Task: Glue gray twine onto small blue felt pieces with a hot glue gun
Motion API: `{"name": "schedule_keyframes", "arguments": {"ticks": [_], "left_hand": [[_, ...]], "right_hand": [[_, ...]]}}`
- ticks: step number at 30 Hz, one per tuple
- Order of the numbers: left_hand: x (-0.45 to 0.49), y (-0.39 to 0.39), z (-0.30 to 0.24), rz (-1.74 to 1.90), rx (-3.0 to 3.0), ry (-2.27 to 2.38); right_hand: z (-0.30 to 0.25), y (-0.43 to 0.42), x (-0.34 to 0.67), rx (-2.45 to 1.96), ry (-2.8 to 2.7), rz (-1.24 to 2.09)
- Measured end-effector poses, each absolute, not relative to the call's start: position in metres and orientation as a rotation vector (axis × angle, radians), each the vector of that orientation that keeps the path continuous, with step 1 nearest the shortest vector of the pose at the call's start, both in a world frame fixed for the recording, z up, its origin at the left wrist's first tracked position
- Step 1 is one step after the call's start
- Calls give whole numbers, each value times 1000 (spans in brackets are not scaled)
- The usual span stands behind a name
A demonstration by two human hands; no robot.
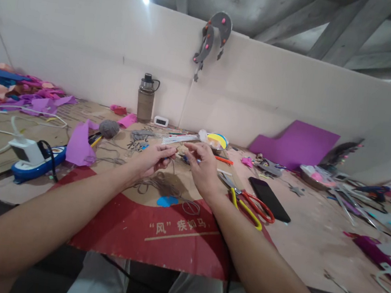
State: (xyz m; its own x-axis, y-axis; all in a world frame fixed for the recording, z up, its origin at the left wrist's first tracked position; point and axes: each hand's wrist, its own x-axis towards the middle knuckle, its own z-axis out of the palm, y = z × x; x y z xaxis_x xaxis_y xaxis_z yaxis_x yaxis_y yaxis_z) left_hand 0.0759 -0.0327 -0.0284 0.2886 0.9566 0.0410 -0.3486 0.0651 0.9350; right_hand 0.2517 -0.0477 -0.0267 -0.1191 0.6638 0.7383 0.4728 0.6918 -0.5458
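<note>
The left hand (154, 160) has thumb and forefinger pinched together on a strand of grey yarn (156, 185), which trails down into loose loops lying on the cardboard just below the hands, in front of the person. The right hand (203, 167) is raised close beside it, fingers bent and thumb drawn near them; whether it also grips the strand I cannot tell, as the fingertips are too small and blurred. Below the loops, on the printed red part of the cardboard (115, 232), lies a blue piece (167, 201) with a scalloped edge (the red area also carries a line of pale characters). A grey ball of yarn (109, 129) sits farther off to the left, near a bent purple piece (81, 143). To the right of the right hand, scissors (253, 207) with red and yellow handles rest near a dark phone (269, 199) on the desk (316, 239). A bottle (145, 101) stands upright at the back, near the white partition (96, 51).
</note>
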Motion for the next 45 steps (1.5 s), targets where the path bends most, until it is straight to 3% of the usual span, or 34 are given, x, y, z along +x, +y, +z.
{"name": "schedule_keyframes", "arguments": {"ticks": [19, 35, 45], "left_hand": [[78, -34, -36, 959, 1280, 795], [80, -43, -27, 885, 1409, 758], [79, -41, -34, 825, 1487, 787]], "right_hand": [[-34, -38, 258, -771, -1882, 144], [-30, -44, 256, -1039, -2065, 41], [-24, -53, 258, -1047, -2001, 337]]}}
